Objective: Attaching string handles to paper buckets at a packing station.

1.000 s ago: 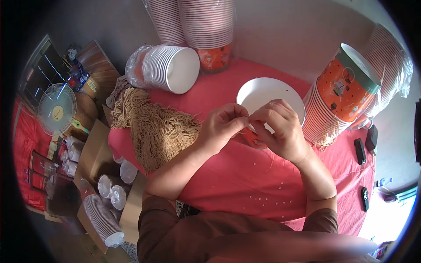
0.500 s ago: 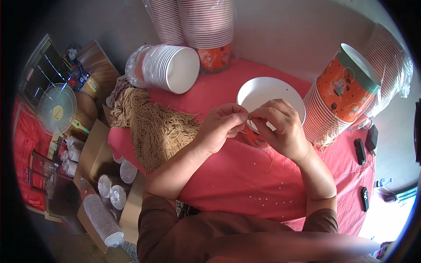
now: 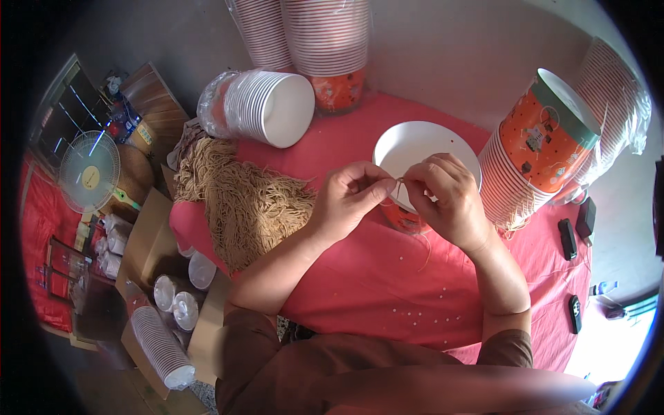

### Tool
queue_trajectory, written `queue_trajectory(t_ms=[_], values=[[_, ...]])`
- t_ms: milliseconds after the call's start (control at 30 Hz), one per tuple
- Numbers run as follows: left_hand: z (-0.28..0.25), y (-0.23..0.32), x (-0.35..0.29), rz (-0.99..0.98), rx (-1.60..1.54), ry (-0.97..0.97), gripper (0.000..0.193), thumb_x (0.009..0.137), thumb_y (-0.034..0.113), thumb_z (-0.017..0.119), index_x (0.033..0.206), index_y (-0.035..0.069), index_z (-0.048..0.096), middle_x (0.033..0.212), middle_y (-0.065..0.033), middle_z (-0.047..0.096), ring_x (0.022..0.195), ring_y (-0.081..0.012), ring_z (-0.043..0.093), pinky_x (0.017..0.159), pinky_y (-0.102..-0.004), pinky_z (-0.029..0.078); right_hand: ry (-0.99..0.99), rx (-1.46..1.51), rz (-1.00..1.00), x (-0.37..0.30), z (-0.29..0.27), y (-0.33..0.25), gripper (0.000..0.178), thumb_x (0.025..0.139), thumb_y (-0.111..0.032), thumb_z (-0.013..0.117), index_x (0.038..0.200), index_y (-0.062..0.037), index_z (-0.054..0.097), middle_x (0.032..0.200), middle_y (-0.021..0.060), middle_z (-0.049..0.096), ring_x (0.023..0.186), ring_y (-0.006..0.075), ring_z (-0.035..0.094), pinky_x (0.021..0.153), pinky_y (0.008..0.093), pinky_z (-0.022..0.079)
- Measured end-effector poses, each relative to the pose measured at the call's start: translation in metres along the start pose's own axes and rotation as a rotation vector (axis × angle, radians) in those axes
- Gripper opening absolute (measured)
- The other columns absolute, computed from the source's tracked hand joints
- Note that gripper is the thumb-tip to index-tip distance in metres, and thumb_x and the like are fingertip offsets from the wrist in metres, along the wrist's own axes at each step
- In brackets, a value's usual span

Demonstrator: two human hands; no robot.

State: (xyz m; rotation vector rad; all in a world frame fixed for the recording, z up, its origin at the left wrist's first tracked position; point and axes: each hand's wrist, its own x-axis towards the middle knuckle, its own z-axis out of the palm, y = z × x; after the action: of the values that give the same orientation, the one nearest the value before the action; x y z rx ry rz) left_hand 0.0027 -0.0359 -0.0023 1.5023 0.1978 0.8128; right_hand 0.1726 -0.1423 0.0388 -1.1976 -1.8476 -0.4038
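Note:
Both my hands are together over the near rim of a single paper bucket (image 3: 409, 138), white inside and orange outside. My left hand (image 3: 348, 200) has thumb and forefinger pinched on a thin tan string, close against the fingertips of my right hand (image 3: 449, 197). That right hand pinches the same string, its other fingers curled. A loose end of the string (image 3: 427, 250) hangs down in front of the bucket. Where the string meets the bucket is hidden behind my fingers. A small round hole shows in the bucket's far wall.
To the left lies a heap of tan strings (image 3: 252, 207). Wrapped bucket stacks stand behind, one lying sideways (image 3: 287, 111). On the right is a printed bucket stack (image 3: 546, 138), near black devices (image 3: 568, 239). Small white dots scatter on the red cloth (image 3: 360, 304). A cardboard box (image 3: 149, 235) sits lower left.
My fingertips have shifted slightly at the string, the left thumb now stretched straighter and the right hand a little higher. The bucket stays in place.

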Motion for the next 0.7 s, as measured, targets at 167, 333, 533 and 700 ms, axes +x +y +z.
queue_trajectory(t_ms=[167, 333, 533, 700], values=[[-0.0040, -0.0001, 0.0009, 0.028, 0.080, 0.054, 0.009, 0.096, 0.010, 0.067, 0.099, 0.001, 0.066, 0.083, 0.0018, 0.065, 0.074, -0.0025, 0.057, 0.065, -0.0182, 0.046, -0.094, -0.066, 0.027, -0.0011, -0.0029, -0.0009, 0.015, 0.078, -0.003, 0.071, 0.086, -0.0039, 0.059, 0.076, 0.0094, 0.063, 0.072, 0.0301, 0.065, 0.075, 0.0415, 0.052], [-0.0043, -0.0029, 0.0017, 0.059, 0.085, 0.029, 0.006, 0.095, 0.009, 0.066, 0.094, 0.003, 0.066, 0.080, 0.0047, 0.061, 0.072, -0.0007, 0.052, 0.063, -0.0180, 0.042, -0.073, -0.059, 0.092, -0.0041, 0.0000, 0.0020, 0.014, 0.081, -0.003, 0.067, 0.089, -0.0028, 0.055, 0.070, 0.0119, 0.061, 0.066, 0.0317, 0.064, 0.069, 0.0421, 0.053], [-0.0039, -0.0039, -0.0008, 0.108, 0.182, -0.015, 0.007, 0.094, 0.009, 0.067, 0.089, 0.004, 0.066, 0.078, 0.0059, 0.060, 0.070, -0.0004, 0.049, 0.062, -0.0192, 0.040, -0.138, -0.106, 0.146, -0.0059, -0.0012, 0.0002, 0.017, 0.081, -0.004, 0.067, 0.093, -0.0035, 0.055, 0.069, 0.0110, 0.061, 0.065, 0.0318, 0.064, 0.065, 0.0416, 0.053], [-0.0057, -0.0032, 0.0033, 0.241, 0.261, 0.022, 0.008, 0.093, 0.009, 0.068, 0.092, 0.001, 0.066, 0.087, 0.0013, 0.062, 0.072, -0.0022, 0.051, 0.062, -0.0197, 0.041, -0.166, -0.093, 0.042, -0.0052, -0.0022, 0.0045, 0.019, 0.079, -0.006, 0.069, 0.093, -0.0045, 0.056, 0.070, 0.0107, 0.062, 0.067, 0.0307, 0.064, 0.066, 0.0413, 0.053]])
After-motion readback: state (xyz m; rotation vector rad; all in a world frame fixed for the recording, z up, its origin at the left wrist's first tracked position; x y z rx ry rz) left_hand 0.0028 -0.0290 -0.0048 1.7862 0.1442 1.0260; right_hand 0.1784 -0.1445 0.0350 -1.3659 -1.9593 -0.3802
